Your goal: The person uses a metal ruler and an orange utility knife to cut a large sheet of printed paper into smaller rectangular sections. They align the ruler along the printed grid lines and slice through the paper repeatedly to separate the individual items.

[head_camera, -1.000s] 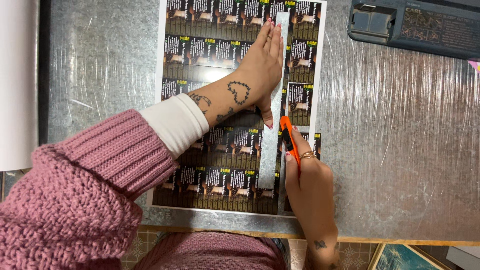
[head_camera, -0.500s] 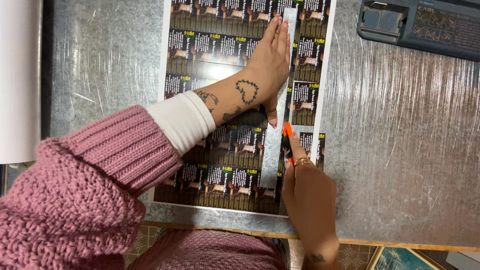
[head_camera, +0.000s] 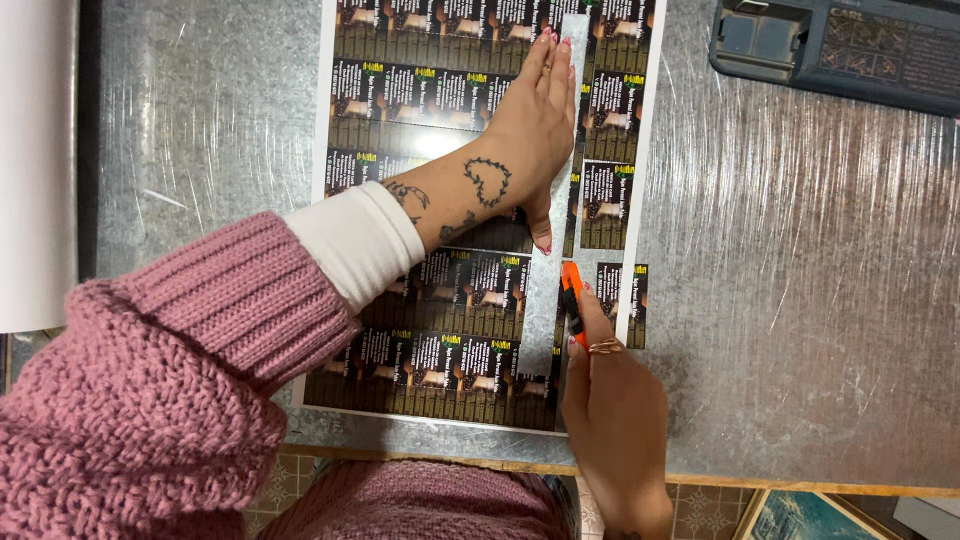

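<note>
Left hand (head_camera: 525, 125): flat, fingers together, pressing the ruler (head_camera: 545, 300) onto the printed sheet (head_camera: 430, 300).
Right hand (head_camera: 610, 400): clamped on the orange knife (head_camera: 572, 290); blade best kept tight against the ruler's edge.

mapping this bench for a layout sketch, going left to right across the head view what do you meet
white roll → bare metal table → printed sheet → left hand pressing a metal ruler → orange knife in the right hand → dark device at the far right
</note>
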